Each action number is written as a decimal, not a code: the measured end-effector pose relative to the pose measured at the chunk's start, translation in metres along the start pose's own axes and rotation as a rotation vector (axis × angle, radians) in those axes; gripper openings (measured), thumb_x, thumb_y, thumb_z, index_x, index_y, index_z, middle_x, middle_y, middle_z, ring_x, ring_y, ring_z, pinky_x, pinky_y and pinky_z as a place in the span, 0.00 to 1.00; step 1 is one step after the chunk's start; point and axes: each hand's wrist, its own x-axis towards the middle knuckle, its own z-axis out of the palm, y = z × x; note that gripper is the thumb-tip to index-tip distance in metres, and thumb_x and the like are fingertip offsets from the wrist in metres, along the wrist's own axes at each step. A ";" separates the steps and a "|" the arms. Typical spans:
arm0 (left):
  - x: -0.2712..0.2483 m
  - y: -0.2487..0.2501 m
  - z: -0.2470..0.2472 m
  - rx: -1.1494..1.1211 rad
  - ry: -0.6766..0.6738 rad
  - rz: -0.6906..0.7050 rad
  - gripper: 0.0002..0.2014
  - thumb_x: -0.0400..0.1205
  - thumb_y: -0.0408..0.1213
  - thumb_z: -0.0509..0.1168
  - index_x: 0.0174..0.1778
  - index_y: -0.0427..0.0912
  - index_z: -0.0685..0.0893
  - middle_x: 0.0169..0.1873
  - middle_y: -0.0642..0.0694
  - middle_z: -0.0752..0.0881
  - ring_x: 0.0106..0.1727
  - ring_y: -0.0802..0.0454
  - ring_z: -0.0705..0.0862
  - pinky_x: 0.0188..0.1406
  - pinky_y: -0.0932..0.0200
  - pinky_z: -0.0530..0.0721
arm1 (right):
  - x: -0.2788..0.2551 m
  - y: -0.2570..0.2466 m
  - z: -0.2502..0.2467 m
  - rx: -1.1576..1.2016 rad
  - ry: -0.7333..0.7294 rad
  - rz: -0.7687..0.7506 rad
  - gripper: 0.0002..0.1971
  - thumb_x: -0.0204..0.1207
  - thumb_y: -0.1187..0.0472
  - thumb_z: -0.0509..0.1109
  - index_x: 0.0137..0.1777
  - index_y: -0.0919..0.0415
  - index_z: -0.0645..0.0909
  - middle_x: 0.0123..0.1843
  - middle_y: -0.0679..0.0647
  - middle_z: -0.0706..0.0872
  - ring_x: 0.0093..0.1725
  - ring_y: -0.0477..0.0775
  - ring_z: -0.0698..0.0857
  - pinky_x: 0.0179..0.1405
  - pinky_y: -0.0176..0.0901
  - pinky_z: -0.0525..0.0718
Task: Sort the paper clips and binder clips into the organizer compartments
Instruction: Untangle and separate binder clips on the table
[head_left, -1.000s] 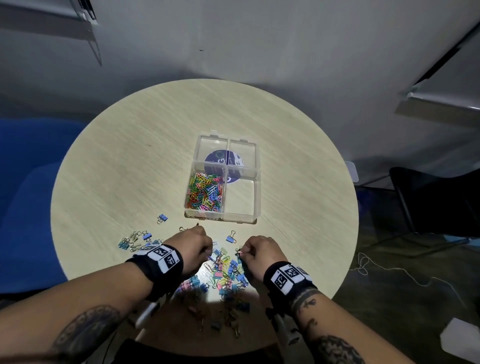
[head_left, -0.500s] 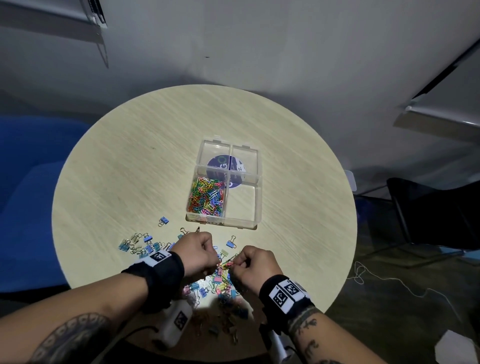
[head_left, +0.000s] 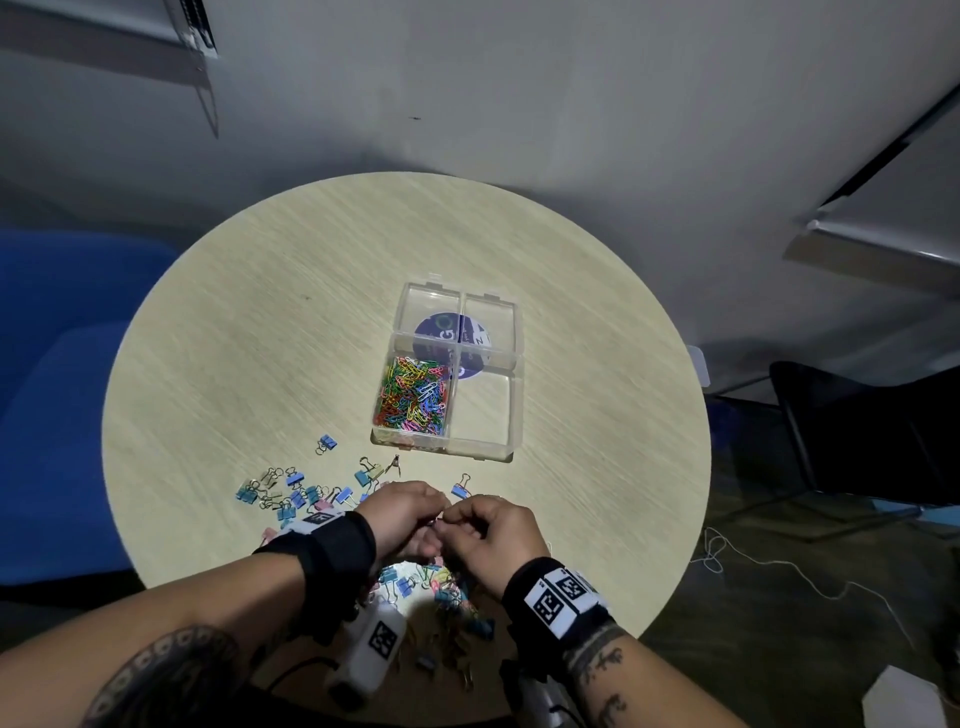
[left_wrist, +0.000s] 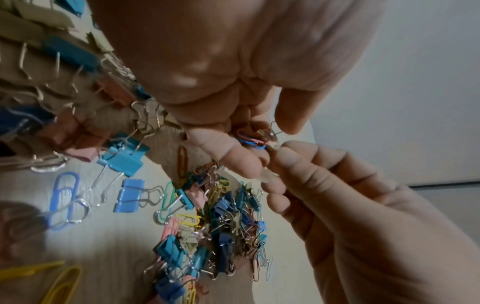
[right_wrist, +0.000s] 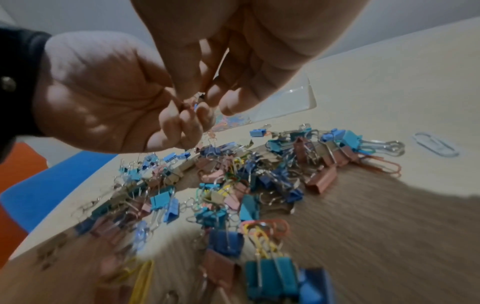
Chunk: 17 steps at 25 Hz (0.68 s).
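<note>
Above the table's (head_left: 597, 415) near edge, the left hand (head_left: 402, 514) cups gathered paper clips (left_wrist: 250, 139); the right hand (head_left: 488, 540) pinches one free. Next: carry them to the organizer (head_left: 511, 415).

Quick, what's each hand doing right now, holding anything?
Left hand: curled, holding a small bunch of paper clips.
Right hand: fingers curled, pinching at that same bunch; whether it grips a clip cannot be told.

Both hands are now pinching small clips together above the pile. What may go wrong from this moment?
1. The left hand holds several tangled paper clips while the right hand pulls at them; some may slip back into the mixed pile.
2. A binder clip could ride along into the organizer compartment already holding paper clips.
3. Clips near the table edge could be knocked off.
</note>
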 end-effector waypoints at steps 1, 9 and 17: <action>0.000 0.000 -0.001 -0.011 -0.021 -0.002 0.06 0.86 0.27 0.60 0.45 0.34 0.80 0.28 0.38 0.82 0.21 0.50 0.78 0.20 0.62 0.81 | 0.000 0.001 0.000 0.070 0.042 0.028 0.08 0.76 0.67 0.76 0.42 0.52 0.84 0.24 0.40 0.82 0.25 0.33 0.79 0.33 0.24 0.75; -0.002 -0.004 -0.014 0.124 -0.119 0.020 0.20 0.80 0.25 0.71 0.65 0.40 0.73 0.28 0.38 0.84 0.26 0.50 0.83 0.26 0.61 0.85 | 0.001 0.005 -0.003 0.058 -0.081 0.064 0.06 0.78 0.62 0.75 0.42 0.49 0.88 0.35 0.47 0.88 0.28 0.36 0.82 0.31 0.31 0.79; 0.007 -0.002 -0.005 0.189 -0.041 0.088 0.07 0.82 0.25 0.68 0.54 0.33 0.87 0.36 0.35 0.86 0.25 0.53 0.80 0.26 0.62 0.85 | 0.017 0.016 0.003 -0.257 0.030 -0.102 0.05 0.80 0.61 0.68 0.51 0.61 0.83 0.48 0.49 0.80 0.46 0.48 0.79 0.46 0.33 0.73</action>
